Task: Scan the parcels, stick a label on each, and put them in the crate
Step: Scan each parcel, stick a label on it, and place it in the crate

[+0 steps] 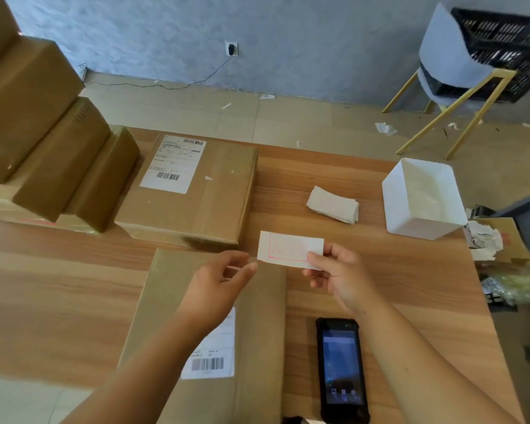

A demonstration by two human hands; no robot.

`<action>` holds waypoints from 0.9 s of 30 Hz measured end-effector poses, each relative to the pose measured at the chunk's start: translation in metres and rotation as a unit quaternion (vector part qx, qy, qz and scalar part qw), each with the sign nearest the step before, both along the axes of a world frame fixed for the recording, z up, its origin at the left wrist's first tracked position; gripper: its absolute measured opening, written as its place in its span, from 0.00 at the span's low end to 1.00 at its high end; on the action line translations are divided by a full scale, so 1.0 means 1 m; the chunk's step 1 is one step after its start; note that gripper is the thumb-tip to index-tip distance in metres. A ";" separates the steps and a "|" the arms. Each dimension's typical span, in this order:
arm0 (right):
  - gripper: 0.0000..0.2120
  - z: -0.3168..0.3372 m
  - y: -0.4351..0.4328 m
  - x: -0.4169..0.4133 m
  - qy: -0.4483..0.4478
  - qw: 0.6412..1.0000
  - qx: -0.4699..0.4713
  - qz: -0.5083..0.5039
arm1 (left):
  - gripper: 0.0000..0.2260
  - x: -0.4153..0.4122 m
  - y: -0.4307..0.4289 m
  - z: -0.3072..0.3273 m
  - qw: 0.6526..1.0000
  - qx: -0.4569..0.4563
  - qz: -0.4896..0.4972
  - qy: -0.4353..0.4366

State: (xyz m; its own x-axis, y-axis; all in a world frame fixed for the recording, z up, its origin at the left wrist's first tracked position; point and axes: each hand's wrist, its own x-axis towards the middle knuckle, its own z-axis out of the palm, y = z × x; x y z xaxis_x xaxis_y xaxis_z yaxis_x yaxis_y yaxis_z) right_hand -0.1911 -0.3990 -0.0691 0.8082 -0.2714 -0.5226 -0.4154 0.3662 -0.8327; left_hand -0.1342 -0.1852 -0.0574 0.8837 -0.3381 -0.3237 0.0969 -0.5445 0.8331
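Observation:
A flat cardboard parcel (257, 332) with a barcode sheet lies on the wooden table (58, 301) in front of me. Above its far edge my right hand (337, 276) pinches a white label (288, 247) with a red outline by its right end. My left hand (224, 280) is at the label's left edge, thumb and forefinger pinched together, seemingly on a thin peeled strip. A black handheld scanner (341, 371) lies screen up to the right of the parcel. The black crate (502, 53) sits on a chair at the far right.
A second labelled parcel (202, 194) lies further back, with several stacked boxes (43, 133) on the left. A pile of labels (332, 205) and a white open box (423, 197) sit at the right. Paper scraps and a carton (496, 243) are beyond the table's right edge.

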 end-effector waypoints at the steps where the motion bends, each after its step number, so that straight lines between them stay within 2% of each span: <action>1: 0.06 0.004 0.010 -0.004 -0.003 1.000 -0.001 0.006 | 0.05 -0.001 0.006 0.001 0.999 -0.024 0.012 0.019; 4: 0.05 0.015 0.037 -0.011 -0.013 1.000 -0.002 0.004 | 0.04 -0.004 0.024 0.006 0.996 -0.078 0.030 0.042; 14: 0.05 0.031 0.092 -0.023 -0.031 0.999 -0.015 -0.018 | 0.06 -0.011 0.070 0.012 0.977 -0.182 0.058 0.099; 18: 0.07 0.034 0.104 -0.030 -0.039 0.999 0.007 -0.033 | 0.08 -0.013 0.080 0.012 0.971 -0.206 0.055 0.109; 21: 0.09 0.037 0.111 -0.035 -0.051 0.998 0.000 -0.038 | 0.07 -0.012 0.087 0.011 0.974 -0.191 0.063 0.109; 24: 0.11 0.041 0.114 -0.038 -0.049 0.995 -0.086 -0.018 | 0.04 -0.013 0.092 0.008 0.986 -0.134 0.064 0.070; 27: 0.11 0.049 0.116 -0.037 -0.029 0.991 -0.125 0.046 | 0.10 -0.012 0.094 0.011 0.995 -0.095 0.024 0.012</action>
